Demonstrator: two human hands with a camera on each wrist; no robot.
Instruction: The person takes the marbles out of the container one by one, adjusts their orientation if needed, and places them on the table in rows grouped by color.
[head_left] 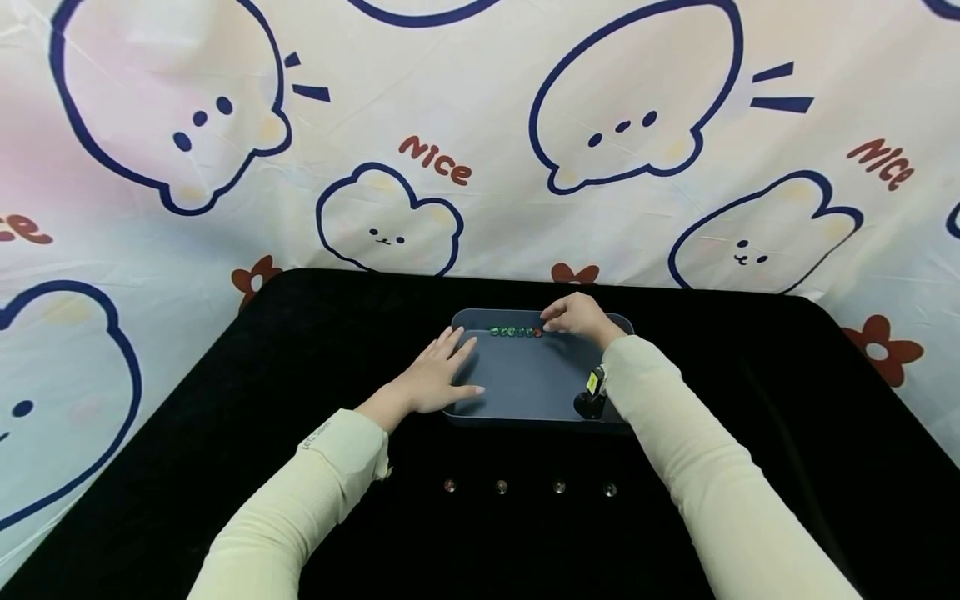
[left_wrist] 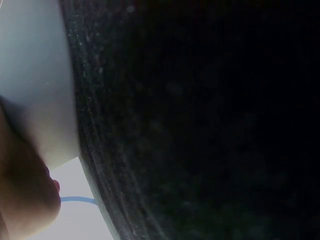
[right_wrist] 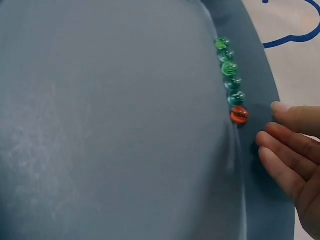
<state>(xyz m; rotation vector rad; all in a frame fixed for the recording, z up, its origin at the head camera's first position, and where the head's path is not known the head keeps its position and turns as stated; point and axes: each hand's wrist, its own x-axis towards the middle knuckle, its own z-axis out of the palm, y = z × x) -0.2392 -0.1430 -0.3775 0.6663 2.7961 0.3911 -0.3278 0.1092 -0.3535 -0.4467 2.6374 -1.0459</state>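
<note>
A row of glass marbles lies along the far wall of the grey-blue tray. Most are green, such as the green marble, and an orange marble sits at the row's right end. My right hand is over the tray's far side, just right of the orange marble and apart from it. Thumb and fingers are bent slightly with a gap between them, and no marble shows there. My left hand rests spread on the tray's left rim. Only part of that hand appears in the left wrist view.
Nearer to me, several clear marbles stand in a spaced row on the black tablecloth. The wrist camera hangs under my right forearm. Behind the table is a printed curtain.
</note>
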